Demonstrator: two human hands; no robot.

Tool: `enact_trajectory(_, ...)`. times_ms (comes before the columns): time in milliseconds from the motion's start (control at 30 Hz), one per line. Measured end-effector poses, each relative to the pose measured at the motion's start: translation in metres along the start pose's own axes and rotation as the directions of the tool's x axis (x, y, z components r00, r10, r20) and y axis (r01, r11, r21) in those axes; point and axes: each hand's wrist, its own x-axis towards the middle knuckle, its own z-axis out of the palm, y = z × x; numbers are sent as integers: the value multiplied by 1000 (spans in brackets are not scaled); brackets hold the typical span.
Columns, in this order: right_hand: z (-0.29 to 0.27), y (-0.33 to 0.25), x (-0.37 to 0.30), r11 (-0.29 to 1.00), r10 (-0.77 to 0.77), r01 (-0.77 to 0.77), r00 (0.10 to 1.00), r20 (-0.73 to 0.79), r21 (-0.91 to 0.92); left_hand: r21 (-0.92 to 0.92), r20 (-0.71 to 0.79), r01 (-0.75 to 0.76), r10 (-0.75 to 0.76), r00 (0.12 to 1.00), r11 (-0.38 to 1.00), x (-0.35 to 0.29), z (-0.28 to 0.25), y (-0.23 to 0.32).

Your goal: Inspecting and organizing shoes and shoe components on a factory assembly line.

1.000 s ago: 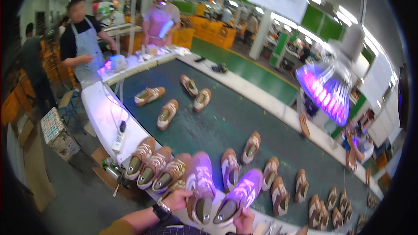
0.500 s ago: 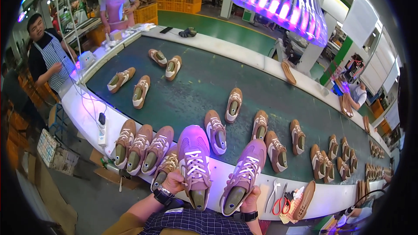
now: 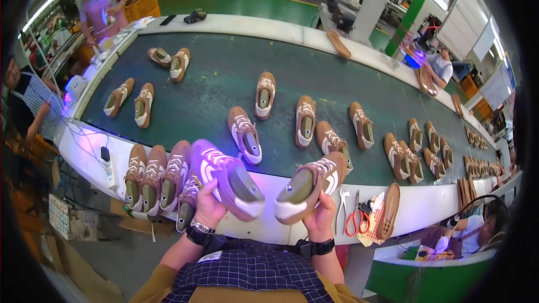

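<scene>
My left hand grips a brown sneaker with white laces and a white heel, tinted purple by the light. In my right hand is a matching sneaker, tilted with its heel toward the left one. Both shoes have a dark green last inside and are held above the near white ledge, heels close but apart. Left of my left hand, several similar sneakers stand in a row on the ledge. Pliers and red-handled scissors lie right of my right hand.
A dark green conveyor belt carries several scattered sneakers. A loose sole lies by the scissors, and a power strip is at the left end. Co-workers sit or stand at the far left and along the right side.
Both held sneakers have turned from upright, tops facing me, to tilted with heels turned inward. The view has shifted, so the belt and its shoes appear further left and higher.
</scene>
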Motion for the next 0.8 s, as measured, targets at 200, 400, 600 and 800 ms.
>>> enact_trajectory(200, 5, 1, -7, 998, -55, 52, 994, -99, -36, 55, -130, -88, 94, 987, 995, -2, 18, -10)
enact_trajectory(400, -4, 7, -3, 1000, -16, 10, 980, -200, -27, 111, -155, -80, 97, 983, 991, -1, 16, -14)
enact_trajectory(600, -10, 15, 2, 999, -6, -4, 975, -224, -42, 148, -197, -48, 77, 977, 988, 0, 10, -17)
enact_trajectory(800, -12, 20, 6, 999, 13, -25, 964, -265, -41, 142, -200, -31, 60, 978, 989, 4, 8, -18)
